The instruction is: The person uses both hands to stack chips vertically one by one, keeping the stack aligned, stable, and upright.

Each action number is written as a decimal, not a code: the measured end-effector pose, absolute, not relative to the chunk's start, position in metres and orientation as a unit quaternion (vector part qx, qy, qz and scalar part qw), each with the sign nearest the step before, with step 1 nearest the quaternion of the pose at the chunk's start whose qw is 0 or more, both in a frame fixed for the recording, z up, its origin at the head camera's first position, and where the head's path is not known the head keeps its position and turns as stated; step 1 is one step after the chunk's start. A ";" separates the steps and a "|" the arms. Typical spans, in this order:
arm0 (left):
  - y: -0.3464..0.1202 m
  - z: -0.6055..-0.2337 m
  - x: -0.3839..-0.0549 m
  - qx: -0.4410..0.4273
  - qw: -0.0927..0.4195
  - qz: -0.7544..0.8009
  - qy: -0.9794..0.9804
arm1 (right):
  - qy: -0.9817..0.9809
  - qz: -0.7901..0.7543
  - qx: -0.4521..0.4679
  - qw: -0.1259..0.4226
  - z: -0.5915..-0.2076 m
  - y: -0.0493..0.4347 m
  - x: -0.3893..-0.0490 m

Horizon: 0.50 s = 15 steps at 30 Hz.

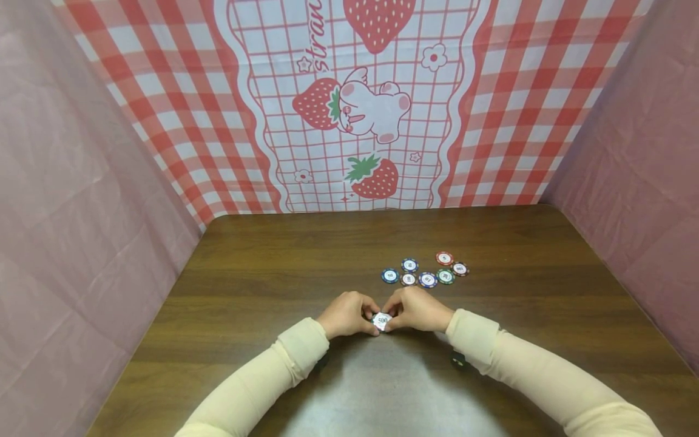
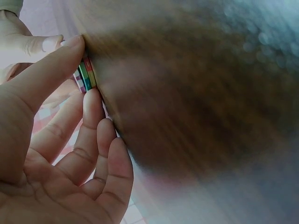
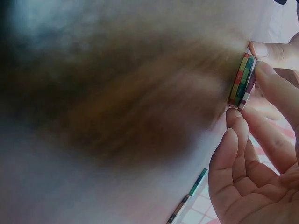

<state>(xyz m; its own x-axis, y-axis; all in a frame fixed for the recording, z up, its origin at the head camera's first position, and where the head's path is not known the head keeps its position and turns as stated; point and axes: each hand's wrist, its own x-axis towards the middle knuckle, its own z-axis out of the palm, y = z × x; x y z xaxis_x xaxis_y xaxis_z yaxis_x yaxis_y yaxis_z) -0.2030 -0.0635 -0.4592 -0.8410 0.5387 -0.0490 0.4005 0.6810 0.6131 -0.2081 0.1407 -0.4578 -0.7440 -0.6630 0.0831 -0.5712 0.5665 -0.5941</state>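
Low on the wooden table sits a small stack of poker chips (image 1: 382, 321), the top one white-faced and marked 500. Red-and-yellow, green and purple-and-white edges show layered in the stack (image 3: 242, 81) in the right wrist view. My left hand (image 1: 345, 314) pinches its left side between thumb and fingertips. From the other side, my right hand (image 1: 422, 308) grips the same stack, its thumb at the near edge and fingers at the far edge. In the left wrist view, the left thumb partly hides the chips (image 2: 87, 74).
Several loose chips lie flat just beyond the right hand, among them a red chip (image 1: 445, 258), a green chip (image 1: 445, 276) and a blue chip (image 1: 390, 275). A checked strawberry cloth (image 1: 349, 121) hangs behind the table (image 1: 246, 273); pink curtains (image 1: 617, 152) flank it.
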 end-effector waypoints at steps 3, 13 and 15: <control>-0.064 -0.459 -0.203 0.257 0.116 0.307 0.909 | 0.884 -0.304 -0.349 0.075 -0.458 0.140 -0.208; -0.063 -0.456 -0.202 0.255 0.121 0.310 0.908 | 0.889 -0.300 -0.335 0.083 -0.457 0.137 -0.208; -0.063 -0.456 -0.202 0.254 0.121 0.310 0.908 | 0.890 -0.299 -0.333 0.083 -0.457 0.136 -0.208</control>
